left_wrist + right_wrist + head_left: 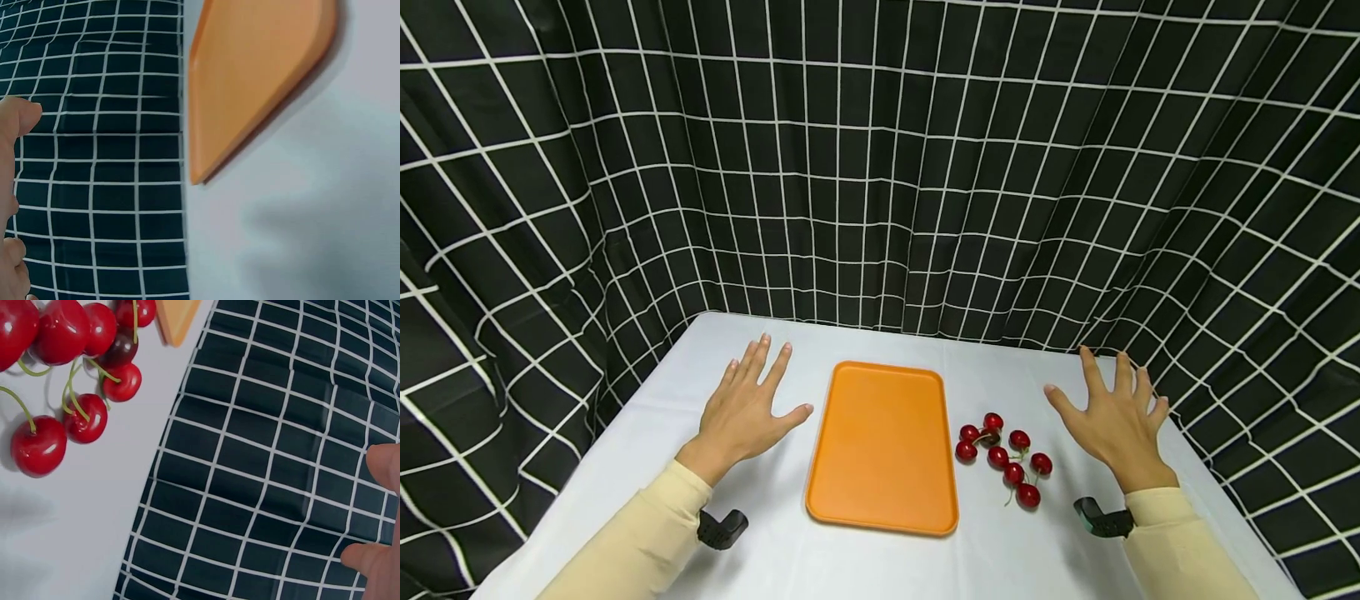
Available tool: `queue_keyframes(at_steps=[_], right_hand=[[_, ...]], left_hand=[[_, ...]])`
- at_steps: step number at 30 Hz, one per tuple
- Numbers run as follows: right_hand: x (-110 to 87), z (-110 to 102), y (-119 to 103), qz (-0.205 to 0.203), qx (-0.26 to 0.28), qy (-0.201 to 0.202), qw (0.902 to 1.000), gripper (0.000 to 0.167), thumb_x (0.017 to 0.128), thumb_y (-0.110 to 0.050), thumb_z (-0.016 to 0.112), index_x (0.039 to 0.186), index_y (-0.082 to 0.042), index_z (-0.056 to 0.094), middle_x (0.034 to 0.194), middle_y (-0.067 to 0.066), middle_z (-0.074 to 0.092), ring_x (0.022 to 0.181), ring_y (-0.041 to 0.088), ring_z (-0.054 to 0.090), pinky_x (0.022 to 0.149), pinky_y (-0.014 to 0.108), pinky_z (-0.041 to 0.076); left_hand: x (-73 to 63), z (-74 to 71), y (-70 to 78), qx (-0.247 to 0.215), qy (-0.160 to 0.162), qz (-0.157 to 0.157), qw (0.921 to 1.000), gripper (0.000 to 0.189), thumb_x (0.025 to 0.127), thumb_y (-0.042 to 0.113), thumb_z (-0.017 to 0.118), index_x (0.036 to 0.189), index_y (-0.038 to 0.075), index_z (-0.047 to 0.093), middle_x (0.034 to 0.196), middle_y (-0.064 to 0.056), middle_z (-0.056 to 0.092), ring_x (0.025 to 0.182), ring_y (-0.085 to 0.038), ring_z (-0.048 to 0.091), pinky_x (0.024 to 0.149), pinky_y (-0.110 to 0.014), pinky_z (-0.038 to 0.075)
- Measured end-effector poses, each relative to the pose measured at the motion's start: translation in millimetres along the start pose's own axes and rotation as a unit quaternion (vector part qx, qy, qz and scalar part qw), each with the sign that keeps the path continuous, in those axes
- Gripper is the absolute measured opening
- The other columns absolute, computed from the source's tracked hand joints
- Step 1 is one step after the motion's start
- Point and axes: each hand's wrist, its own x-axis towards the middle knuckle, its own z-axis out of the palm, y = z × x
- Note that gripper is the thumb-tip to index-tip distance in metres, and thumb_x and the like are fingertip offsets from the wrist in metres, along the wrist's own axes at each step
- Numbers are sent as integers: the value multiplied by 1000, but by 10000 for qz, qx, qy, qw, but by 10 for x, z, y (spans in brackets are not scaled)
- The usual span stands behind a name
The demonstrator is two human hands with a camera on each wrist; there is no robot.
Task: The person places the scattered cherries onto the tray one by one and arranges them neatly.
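An orange rectangular tray (883,450) lies on the white table between the two hands, and nothing lies on it. Right of the tray sits a loose group of several red cherries (997,457) with green stems; one among them looks darker. My left hand (743,408) hovers left of the tray, fingers spread, holding nothing. My right hand (1112,421) is held right of the cherries with its fingers spread and nothing in it. In the right wrist view the cherries (39,447) show close up, apart from the fingers. The left wrist view catches the tray (250,69) beyond the thumb.
A white cloth covers the table (760,550). Black curtains with a white grid (865,167) stand behind it and along both sides. Each wrist wears a dark camera mount, the left one (722,529) and the right one (1103,518).
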Motion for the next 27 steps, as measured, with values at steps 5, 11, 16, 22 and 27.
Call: queue_keyframes(at_steps=[5, 11, 16, 22, 27], right_hand=[[-18, 30, 9, -6, -7, 4, 10000, 89, 90, -68, 42, 154, -10, 19, 150, 39, 6, 134, 60, -4, 95, 80, -7], [-61, 65, 19, 19, 0, -2, 10000, 90, 89, -68, 42, 154, -9, 21, 149, 39, 6, 134, 60, -3, 95, 80, -6], [-85, 85, 42, 31, 14, -12, 10000, 90, 89, -68, 42, 153, -9, 21, 149, 39, 6, 134, 60, -3, 96, 79, -7], [-86, 91, 69, 8, 7, 18, 10000, 89, 89, -67, 43, 154, -9, 21, 150, 38, 6, 134, 59, -2, 96, 79, -7], [-77, 86, 84, -15, 56, 39, 10000, 88, 90, -66, 43, 153, -10, 22, 150, 37, 6, 135, 59, -1, 97, 79, -4]], left_hand=[[-94, 125, 40, 8, -190, 80, 9998, 92, 87, 67, 50, 154, 11, 23, 159, -17, 13, 144, -32, 9, 115, -52, 11], [-231, 348, 121, -150, -334, 231, 9991, 97, 85, 64, 56, 151, 0, 25, 157, -17, 18, 144, -31, 14, 115, -50, 15], [-331, 515, 209, -385, -653, 376, 9964, 101, 84, 65, 57, 150, -5, 25, 156, -18, 19, 143, -30, 17, 115, -48, 17], [-416, 645, 276, -880, -1250, 285, 9878, 103, 84, 68, 55, 150, -4, 22, 156, -16, 19, 143, -26, 16, 116, -41, 16], [-458, 720, 284, -1183, -1776, 159, 9768, 106, 82, 73, 53, 151, -1, 22, 157, -13, 18, 143, -24, 16, 116, -40, 15]])
